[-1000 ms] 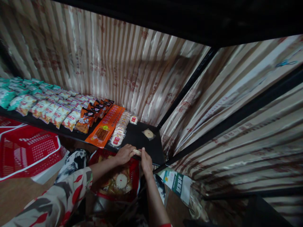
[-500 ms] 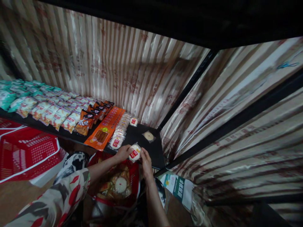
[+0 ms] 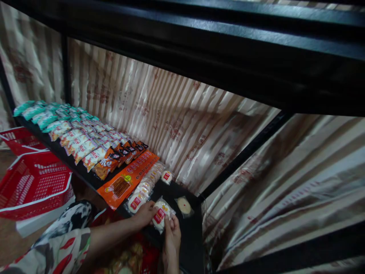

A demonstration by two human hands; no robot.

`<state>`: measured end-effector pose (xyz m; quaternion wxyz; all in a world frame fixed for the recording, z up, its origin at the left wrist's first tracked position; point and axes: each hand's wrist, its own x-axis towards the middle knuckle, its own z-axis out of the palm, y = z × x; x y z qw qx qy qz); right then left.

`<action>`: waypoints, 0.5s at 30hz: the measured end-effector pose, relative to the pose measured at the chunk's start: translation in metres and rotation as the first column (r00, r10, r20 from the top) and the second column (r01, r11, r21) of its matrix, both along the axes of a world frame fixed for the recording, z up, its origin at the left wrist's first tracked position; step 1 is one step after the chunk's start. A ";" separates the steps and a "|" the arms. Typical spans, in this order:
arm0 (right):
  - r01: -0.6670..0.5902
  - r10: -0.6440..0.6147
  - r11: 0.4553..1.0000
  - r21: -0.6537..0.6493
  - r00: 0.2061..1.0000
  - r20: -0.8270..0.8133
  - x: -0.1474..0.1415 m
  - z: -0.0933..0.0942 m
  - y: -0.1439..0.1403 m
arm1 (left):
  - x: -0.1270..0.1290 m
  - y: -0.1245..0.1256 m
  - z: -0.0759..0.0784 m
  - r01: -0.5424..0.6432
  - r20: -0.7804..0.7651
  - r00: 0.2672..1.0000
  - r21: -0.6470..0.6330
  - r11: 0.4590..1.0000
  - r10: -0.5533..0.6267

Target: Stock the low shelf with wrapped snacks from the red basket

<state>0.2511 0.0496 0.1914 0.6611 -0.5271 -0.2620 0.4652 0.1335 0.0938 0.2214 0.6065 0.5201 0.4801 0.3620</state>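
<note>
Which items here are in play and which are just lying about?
In play:
left hand
right hand
wrapped round cake, held by both hands
row of wrapped cakes
black shelf

Lying about:
orange snack pack
single clear-wrapped cake
red baskets
green snack bags

Shop: shelf (image 3: 85, 176) w/ snack packs (image 3: 85, 146), baskets (image 3: 31, 186)

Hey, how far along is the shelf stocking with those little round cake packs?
Done: a row of round cake packs already lies on the black shelf beside the orange packet. In hand: the left hand and right hand hold one cake pack at the shelf's front. Left: the shelf beside the loose pack is mostly bare.
</note>
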 end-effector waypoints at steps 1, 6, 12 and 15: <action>-0.020 0.020 1.000 0.002 1.000 0.004 -0.001 0.003 0.003 | 0.000 0.002 0.002 -0.004 0.007 1.000 -0.004 1.000 0.004; -0.034 0.034 0.999 0.020 0.999 0.030 -0.008 0.018 0.021 | 0.001 0.012 0.006 -0.023 0.047 0.999 -0.017 1.000 0.024; -0.067 0.063 0.997 0.027 0.989 0.134 0.002 0.026 0.049 | 0.011 0.030 0.018 -0.067 0.031 0.997 -0.041 0.997 0.068; -0.048 0.042 0.999 0.019 0.970 0.240 0.014 0.018 0.069 | 0.021 0.041 0.023 -0.076 0.001 0.997 -0.080 0.994 0.077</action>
